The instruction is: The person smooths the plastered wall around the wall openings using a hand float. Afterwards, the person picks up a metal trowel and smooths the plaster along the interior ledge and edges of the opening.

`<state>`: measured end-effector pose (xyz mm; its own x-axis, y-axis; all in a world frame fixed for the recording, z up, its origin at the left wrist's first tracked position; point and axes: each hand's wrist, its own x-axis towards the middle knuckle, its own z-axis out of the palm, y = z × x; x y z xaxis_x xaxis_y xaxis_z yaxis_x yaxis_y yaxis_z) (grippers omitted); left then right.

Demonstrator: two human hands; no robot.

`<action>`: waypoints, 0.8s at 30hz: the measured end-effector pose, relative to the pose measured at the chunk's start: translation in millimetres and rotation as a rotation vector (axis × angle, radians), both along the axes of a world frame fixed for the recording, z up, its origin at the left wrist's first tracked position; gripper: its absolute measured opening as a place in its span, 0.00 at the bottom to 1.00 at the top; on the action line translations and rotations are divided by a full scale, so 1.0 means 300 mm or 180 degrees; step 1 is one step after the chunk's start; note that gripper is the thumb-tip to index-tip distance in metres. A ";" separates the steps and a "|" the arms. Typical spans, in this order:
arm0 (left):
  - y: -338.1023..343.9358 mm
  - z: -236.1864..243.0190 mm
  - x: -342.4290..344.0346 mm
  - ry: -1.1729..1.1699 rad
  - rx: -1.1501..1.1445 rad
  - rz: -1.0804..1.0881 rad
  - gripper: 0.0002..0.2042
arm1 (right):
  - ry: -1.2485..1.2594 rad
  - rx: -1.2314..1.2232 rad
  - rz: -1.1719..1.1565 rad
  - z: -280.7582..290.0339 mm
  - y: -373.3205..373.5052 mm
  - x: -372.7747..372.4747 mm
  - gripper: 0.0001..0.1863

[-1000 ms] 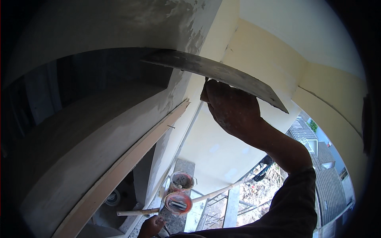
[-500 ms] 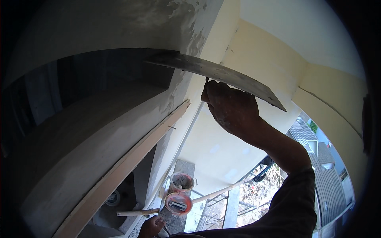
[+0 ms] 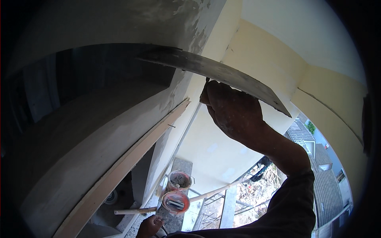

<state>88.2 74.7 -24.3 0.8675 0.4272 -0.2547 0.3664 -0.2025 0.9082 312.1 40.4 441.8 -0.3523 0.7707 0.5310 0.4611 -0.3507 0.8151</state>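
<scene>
My right hand is raised in the middle, closed around the handle of a long plastering trowel. The thin, slightly bowed blade slopes from upper left down to the right. Its left end overlaps the upper edge of a dark opening in the grey plastered wall; whether it touches the plaster cannot be made out. Low at the bottom edge is my left hand, fingers curled. A thin dark piece shows beside the fingers, but what they hold is unclear.
A wooden board with a protruding nail slants along the wall below the opening. Two buckets, one with grey mix and one with tools, stand below by a pole. Rooftops show far below at right.
The trowel blade has tilted slightly, its right end now lower and its left end further left. My right hand has shifted slightly down; my left hand remains low with curled fingers.
</scene>
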 end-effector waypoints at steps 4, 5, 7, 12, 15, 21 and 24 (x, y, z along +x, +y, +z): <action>0.007 0.010 0.000 0.0078 -0.0025 -0.0003 0.23 | 0.0209 0.0009 -0.0073 0.004 -0.006 0.009 0.11; 0.010 0.014 -0.002 0.0081 -0.0020 0.0001 0.23 | 0.0219 -0.0027 -0.0098 0.004 -0.006 0.008 0.11; 0.015 0.024 -0.005 0.0092 -0.0020 -0.0035 0.22 | 0.0297 -0.0039 -0.0089 0.002 0.001 0.013 0.11; 0.025 0.029 -0.004 0.0080 0.0044 -0.0060 0.21 | 0.0018 -0.0021 0.0017 0.015 0.009 0.024 0.11; 0.028 0.003 -0.005 -0.0025 0.0089 -0.0054 0.20 | 0.0137 -0.0043 0.0111 0.010 0.017 0.038 0.11; 0.025 -0.008 -0.011 -0.0090 0.0088 -0.0048 0.20 | 0.0251 0.0005 -0.0023 0.000 0.029 0.057 0.11; 0.025 -0.001 -0.014 -0.0056 0.0038 -0.0058 0.21 | 0.0027 -0.0001 0.0022 -0.002 0.032 0.064 0.11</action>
